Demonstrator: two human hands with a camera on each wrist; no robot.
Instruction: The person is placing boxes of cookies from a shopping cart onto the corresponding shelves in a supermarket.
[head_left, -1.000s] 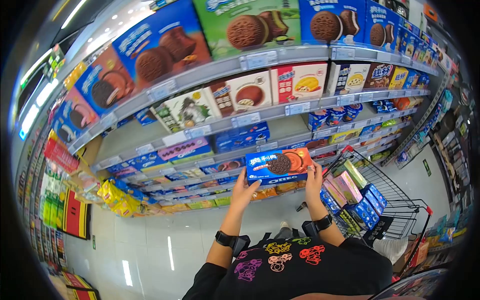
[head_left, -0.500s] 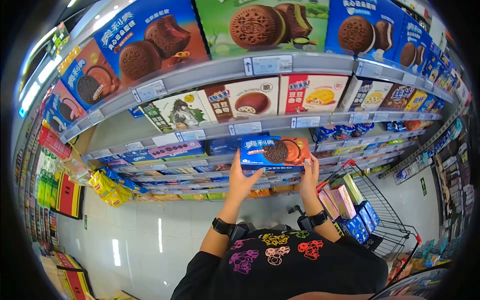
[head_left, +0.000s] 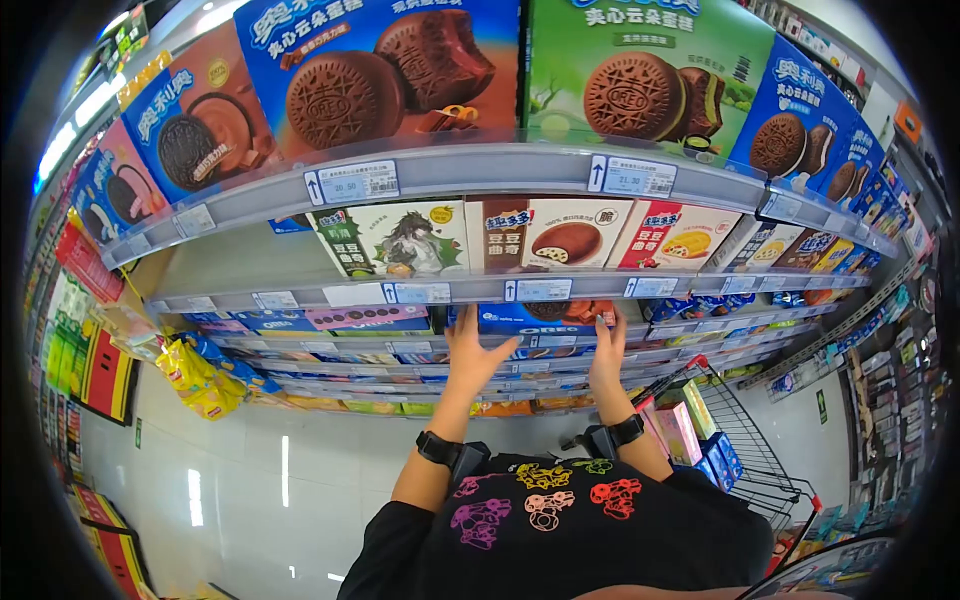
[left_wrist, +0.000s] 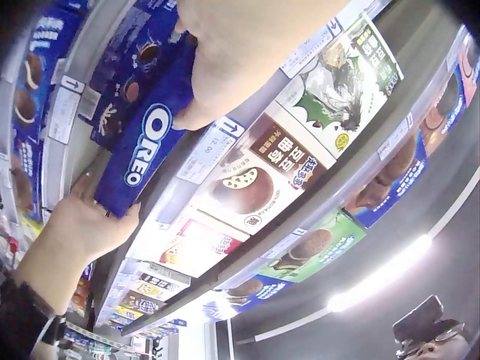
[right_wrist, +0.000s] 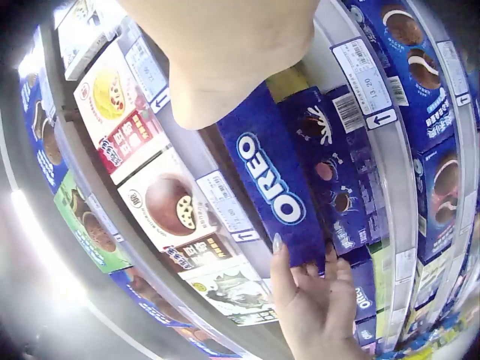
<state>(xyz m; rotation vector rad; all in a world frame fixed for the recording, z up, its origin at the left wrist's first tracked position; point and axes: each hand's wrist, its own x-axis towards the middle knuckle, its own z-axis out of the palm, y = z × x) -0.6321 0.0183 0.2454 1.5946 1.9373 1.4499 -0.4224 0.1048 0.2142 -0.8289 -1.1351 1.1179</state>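
A blue Oreo cookie box (head_left: pixel 545 318) sits between my two hands at the opening of a lower shelf, its far part hidden under the shelf edge above. My left hand (head_left: pixel 472 350) grips its left end, thumb along the front. At the right end my right hand (head_left: pixel 607 357) holds it with the fingers. The white OREO lettering on the box (left_wrist: pixel 146 139) faces out in the left wrist view. Right beside it on the shelf stand darker blue Oreo boxes (right_wrist: pixel 341 172), seen in the right wrist view.
Cookie boxes, such as a green one (head_left: pixel 640 80), line the upper shelf. White cookie boxes (head_left: pixel 575 232) stand on the shelf just above my hands. A shopping cart (head_left: pixel 745 440) with several boxes stands at my right. Yellow snack bags (head_left: pixel 200 380) hang at the left.
Both hands have moved the Oreo box forward from in front of the shelves into the lower shelf's opening. The head view has come closer to the shelves, and the cart shows less.
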